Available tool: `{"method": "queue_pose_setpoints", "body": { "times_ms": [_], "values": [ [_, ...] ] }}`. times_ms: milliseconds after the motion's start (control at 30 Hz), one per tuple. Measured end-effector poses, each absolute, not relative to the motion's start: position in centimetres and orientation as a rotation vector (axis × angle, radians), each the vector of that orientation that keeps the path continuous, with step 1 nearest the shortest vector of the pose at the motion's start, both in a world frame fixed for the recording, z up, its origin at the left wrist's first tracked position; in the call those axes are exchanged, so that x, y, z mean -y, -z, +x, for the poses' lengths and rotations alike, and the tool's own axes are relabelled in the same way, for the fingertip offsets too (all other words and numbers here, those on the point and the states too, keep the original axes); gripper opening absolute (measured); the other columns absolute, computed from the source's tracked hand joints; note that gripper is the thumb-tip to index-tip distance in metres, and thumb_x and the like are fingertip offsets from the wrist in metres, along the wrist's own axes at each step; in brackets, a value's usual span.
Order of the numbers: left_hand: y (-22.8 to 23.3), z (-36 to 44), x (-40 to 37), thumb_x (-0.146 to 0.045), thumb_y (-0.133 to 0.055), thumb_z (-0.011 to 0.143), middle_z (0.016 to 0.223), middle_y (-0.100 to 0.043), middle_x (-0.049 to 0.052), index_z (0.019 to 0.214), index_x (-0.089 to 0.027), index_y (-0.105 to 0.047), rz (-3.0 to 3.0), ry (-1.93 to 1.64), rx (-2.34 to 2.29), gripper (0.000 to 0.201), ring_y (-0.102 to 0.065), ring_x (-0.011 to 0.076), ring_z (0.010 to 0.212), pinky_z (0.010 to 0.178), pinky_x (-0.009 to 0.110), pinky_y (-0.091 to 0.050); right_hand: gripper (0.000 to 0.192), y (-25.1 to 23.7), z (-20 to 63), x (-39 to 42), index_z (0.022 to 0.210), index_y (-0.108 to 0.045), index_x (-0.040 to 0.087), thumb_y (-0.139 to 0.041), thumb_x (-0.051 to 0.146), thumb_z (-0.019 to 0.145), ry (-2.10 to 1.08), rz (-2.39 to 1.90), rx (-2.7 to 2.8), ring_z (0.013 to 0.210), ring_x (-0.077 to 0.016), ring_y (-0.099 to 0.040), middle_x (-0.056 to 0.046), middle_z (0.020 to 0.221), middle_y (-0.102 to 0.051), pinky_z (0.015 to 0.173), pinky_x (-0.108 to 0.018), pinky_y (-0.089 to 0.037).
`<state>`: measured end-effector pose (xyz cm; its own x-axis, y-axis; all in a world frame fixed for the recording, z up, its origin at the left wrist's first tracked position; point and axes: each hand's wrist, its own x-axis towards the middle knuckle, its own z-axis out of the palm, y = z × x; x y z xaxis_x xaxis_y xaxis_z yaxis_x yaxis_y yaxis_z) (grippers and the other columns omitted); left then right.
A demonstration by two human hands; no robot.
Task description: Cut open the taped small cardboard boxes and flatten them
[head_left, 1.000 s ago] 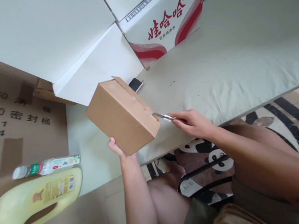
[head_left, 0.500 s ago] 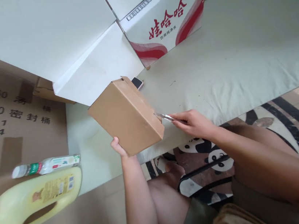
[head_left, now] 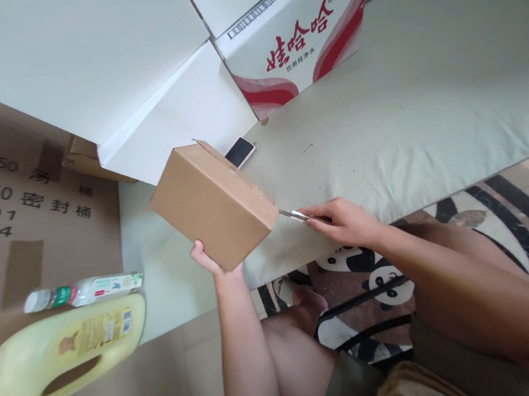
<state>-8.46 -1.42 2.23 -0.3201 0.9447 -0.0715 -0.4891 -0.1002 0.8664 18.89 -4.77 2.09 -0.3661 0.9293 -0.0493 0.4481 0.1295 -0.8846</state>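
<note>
My left hand (head_left: pixel 207 262) holds a small brown cardboard box (head_left: pixel 209 204) from below, tilted above the pale green mat (head_left: pixel 402 95). Only the thumb and wrist of that hand show; the fingers are hidden behind the box. My right hand (head_left: pixel 343 221) grips a thin metal blade (head_left: pixel 292 214) whose tip touches the box's right edge. One flap of the box sticks up at its far corner.
A phone (head_left: pixel 240 152) lies on the mat just behind the box. A large white carton with red print (head_left: pixel 301 31) and open white flaps stands at the back. A yellow jug (head_left: pixel 65 354) and a clear bottle (head_left: pixel 84 292) lie at left on flat brown cardboard (head_left: pixel 13 211).
The box has turned and dropped slightly to the left in my left hand, uncovering more of the phone. The blade stays at the box's right edge.
</note>
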Motion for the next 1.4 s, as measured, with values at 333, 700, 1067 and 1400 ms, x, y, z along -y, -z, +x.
{"method": "queue_pose_setpoints", "body": {
  "times_ms": [333, 700, 1067, 1400],
  "values": [
    [-2.0, -8.4, 1.6, -0.049, -0.078, 0.057, 0.09, -0.075, 0.002, 0.103, -0.024, -0.075, 0.559, -1.618, -1.03, 0.053, -0.067, 0.023, 0.081, 0.073, 0.035, -0.056, 0.049, -2.0, 19.1, 5.0, 0.13, -0.073, 0.017, -0.044, 0.034, 0.095, -1.155, -1.313, 1.806, 0.058, -0.0122, -0.053, -0.002, 0.07, -0.07, 0.059, -0.025, -0.036],
    [-2.0, -8.6, 1.6, -0.053, -0.075, 0.063, 0.098, -0.076, 0.002, 0.112, -0.026, -0.073, 0.608, -1.577, -1.012, 0.055, -0.07, 0.0259, 0.092, 0.083, 0.039, -0.057, 0.048, -2.0, 19.3, 5.0, 0.125, -0.075, 0.016, -0.045, 0.036, 0.094, -1.097, -1.307, 1.76, 0.056, -0.0118, -0.051, -0.002, 0.066, -0.064, 0.058, -0.025, -0.036],
    [-0.7, -9.3, 2.5, -0.057, -0.072, 0.059, 0.08, -0.074, 0.004, 0.087, -0.022, -0.072, 0.635, -1.371, -1.191, 0.045, -0.07, 0.0248, 0.074, 0.067, 0.036, -0.056, 0.045, -2.3, 19.3, 5.1, 0.123, -0.075, 0.016, -0.045, 0.033, 0.095, -1.038, -1.321, 1.613, 0.054, -0.0105, -0.043, 0.001, 0.062, -0.054, 0.056, -0.024, -0.034],
    [-1.1, -9.0, 2.6, -0.055, -0.075, 0.052, 0.078, -0.074, 0.004, 0.082, -0.022, -0.072, 0.581, -1.35, -1.255, 0.045, -0.069, 0.0229, 0.069, 0.062, 0.033, -0.056, 0.047, -2.3, 19.3, 5.0, 0.124, -0.074, 0.016, -0.044, 0.036, 0.094, -1.069, -1.372, 1.59, 0.06, -0.0133, -0.051, -0.002, 0.068, -0.06, 0.059, -0.026, -0.038]
  ]
}}
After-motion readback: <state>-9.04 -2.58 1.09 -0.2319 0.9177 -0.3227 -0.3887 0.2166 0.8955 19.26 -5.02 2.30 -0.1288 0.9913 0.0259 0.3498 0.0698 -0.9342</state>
